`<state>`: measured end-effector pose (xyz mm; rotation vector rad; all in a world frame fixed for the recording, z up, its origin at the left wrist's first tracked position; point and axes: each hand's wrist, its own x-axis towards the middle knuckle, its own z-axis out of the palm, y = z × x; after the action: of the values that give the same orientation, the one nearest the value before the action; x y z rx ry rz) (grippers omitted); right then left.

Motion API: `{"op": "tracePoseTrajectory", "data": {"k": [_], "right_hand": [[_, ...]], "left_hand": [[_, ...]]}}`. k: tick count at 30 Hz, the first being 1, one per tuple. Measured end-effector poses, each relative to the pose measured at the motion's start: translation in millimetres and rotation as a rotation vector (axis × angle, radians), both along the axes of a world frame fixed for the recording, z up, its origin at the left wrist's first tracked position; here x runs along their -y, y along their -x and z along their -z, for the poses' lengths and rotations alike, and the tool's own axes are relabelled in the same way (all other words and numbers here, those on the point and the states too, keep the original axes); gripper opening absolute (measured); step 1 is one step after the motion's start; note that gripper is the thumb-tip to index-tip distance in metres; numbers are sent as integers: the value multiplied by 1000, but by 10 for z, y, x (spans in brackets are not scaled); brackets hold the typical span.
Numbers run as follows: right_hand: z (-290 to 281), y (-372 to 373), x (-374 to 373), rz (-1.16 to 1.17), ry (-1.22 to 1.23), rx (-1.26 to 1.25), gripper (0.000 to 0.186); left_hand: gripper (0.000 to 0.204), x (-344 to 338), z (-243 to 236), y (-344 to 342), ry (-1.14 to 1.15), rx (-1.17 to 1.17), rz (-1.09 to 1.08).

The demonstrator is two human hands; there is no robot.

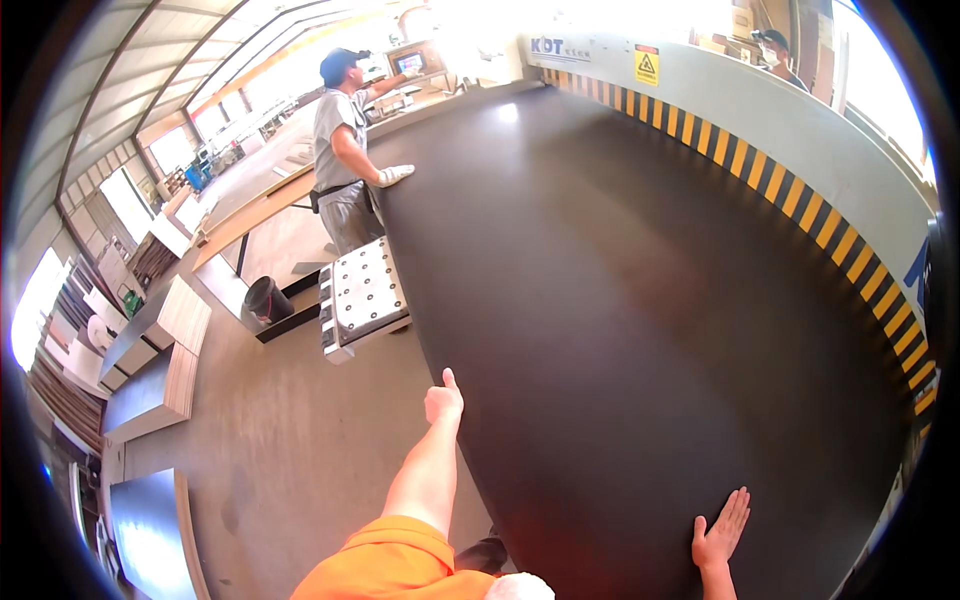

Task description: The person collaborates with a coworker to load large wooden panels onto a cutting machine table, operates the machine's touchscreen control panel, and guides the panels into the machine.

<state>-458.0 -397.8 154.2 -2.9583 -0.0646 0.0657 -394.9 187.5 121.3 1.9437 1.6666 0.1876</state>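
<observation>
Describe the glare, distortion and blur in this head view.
Head view: daylight blows out the top centre and left windows; a soft glare spot sits on the dark panel; fisheye bends the striped guard and blackens the corners; left hand and right hand look sharp.

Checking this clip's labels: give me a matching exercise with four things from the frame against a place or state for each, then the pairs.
Things:
1. left hand
2. right hand
3. co-worker's gloved hand
4. black bucket

Places or states:
A. on the floor beside the table
B. flat, fingers spread, on the dark panel near its closest end
C. at the panel's left edge, thumb up
D. resting on the panel's far left edge

Pairs: 1-C, 2-B, 3-D, 4-A
</observation>
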Motion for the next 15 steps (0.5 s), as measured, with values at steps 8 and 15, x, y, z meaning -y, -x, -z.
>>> {"op": "tracePoseTrajectory", "data": {"k": [8, 15], "right_hand": [[-1, -18, -66, -11, 34, 14, 85], [10, 20, -99, 12, 27, 7, 85]], "left_hand": [[78, -82, -10, -35, 21, 46, 7], [72, -147, 83, 110, 101, 103, 70]]}}
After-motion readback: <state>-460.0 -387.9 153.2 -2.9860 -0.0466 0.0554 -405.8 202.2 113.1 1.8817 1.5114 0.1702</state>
